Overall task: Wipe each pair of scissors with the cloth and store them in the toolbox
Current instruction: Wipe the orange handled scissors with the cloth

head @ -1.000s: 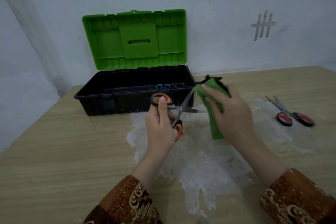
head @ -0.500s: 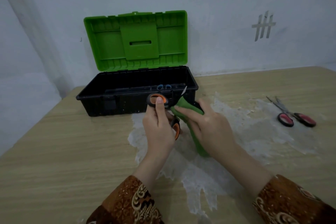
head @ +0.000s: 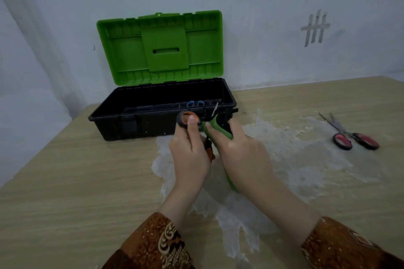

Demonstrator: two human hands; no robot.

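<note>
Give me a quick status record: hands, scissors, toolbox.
left hand: grips orange-handled scissors by the handles
right hand: holds green cloth wrapped round the blades
blade tip: pokes out above the cloth
red-handled scissors: lying on table, right side, untouched
toolbox: open, lid up
inside toolbox: blue handles visible

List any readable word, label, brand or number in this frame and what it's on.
None can be read.
Toolbox and its green lid: no lettering visible.
Tape strips on the wall: a grid of strokes and a star-like cross above, not legible text.
Sleeve: ornamental pattern only.
</note>
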